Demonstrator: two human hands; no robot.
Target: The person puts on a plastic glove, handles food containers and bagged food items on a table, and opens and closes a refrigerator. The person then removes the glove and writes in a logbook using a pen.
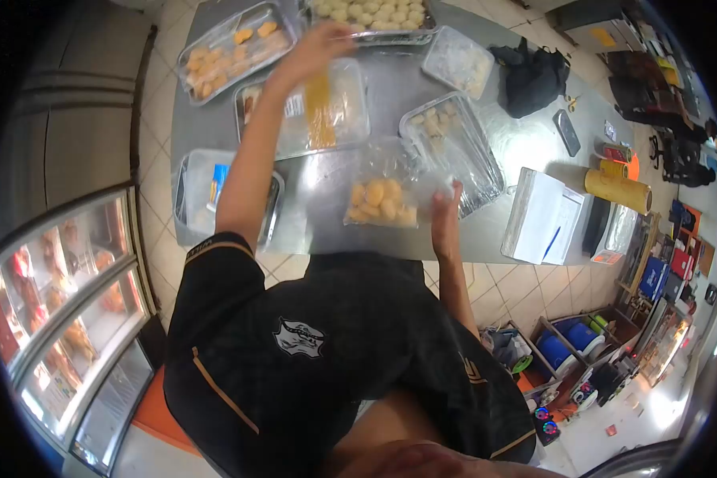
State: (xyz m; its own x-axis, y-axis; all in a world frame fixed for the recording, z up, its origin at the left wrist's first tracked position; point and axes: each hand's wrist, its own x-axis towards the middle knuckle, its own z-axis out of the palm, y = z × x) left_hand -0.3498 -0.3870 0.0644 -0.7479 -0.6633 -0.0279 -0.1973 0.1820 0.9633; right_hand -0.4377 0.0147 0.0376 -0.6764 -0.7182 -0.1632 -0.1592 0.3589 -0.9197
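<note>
A clear plastic bag of golden-yellow round pieces (381,201) lies near the front edge of the steel table. At its right side is my right hand (444,213), closed on a blurred fold of the bag's film. My left hand (323,49) is stretched far forward, smeared by motion, so its fingers do not show clearly. It is just short of a tray of pale dough balls (366,30). Under my left forearm lies a film-covered tray with a yellow strip (338,103). To the left of that hand stands a tray of golden pieces (229,65).
A wrapped tray of pale pieces (464,155) and a smaller clear tub (458,62) stand to the right. Beyond are a black bag (535,80), a phone (566,132), an open notebook (543,219) with a pen, and a film roll (617,190). A plastic container (190,199) sits front left.
</note>
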